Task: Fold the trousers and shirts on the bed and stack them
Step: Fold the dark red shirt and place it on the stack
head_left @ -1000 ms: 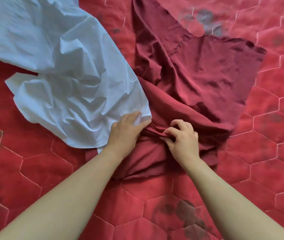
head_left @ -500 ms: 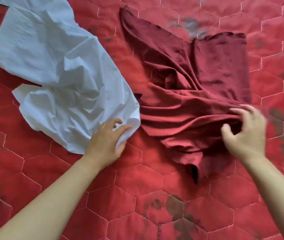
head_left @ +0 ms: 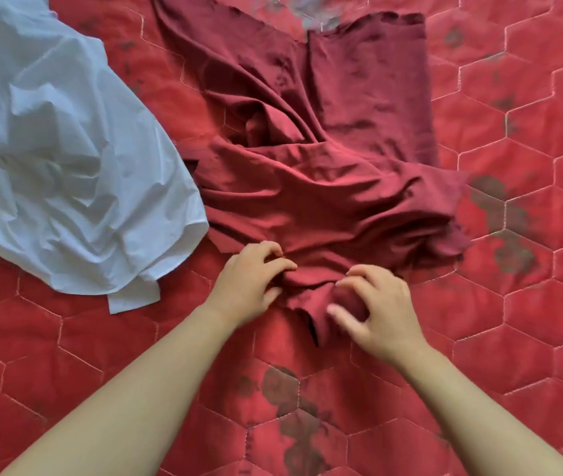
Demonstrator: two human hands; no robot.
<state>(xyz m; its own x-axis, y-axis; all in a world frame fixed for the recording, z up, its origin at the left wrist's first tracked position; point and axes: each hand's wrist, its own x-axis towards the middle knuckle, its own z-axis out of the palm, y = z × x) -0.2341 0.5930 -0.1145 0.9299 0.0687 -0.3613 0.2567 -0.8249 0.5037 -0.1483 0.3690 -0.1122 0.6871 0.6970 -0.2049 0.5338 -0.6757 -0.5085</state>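
While the left hand (head_left: 249, 280) pinches a dark red garment (head_left: 324, 187) on the bed (head_left: 530, 321), a white shirt (head_left: 67, 166) lies beside it. The right hand (head_left: 379, 304) curls over the garment, too blurred to tell whether it grips.

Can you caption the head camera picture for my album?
Left hand pinches a crumpled dark red garment, right hand on it too, on a red quilt beside a white shirt.
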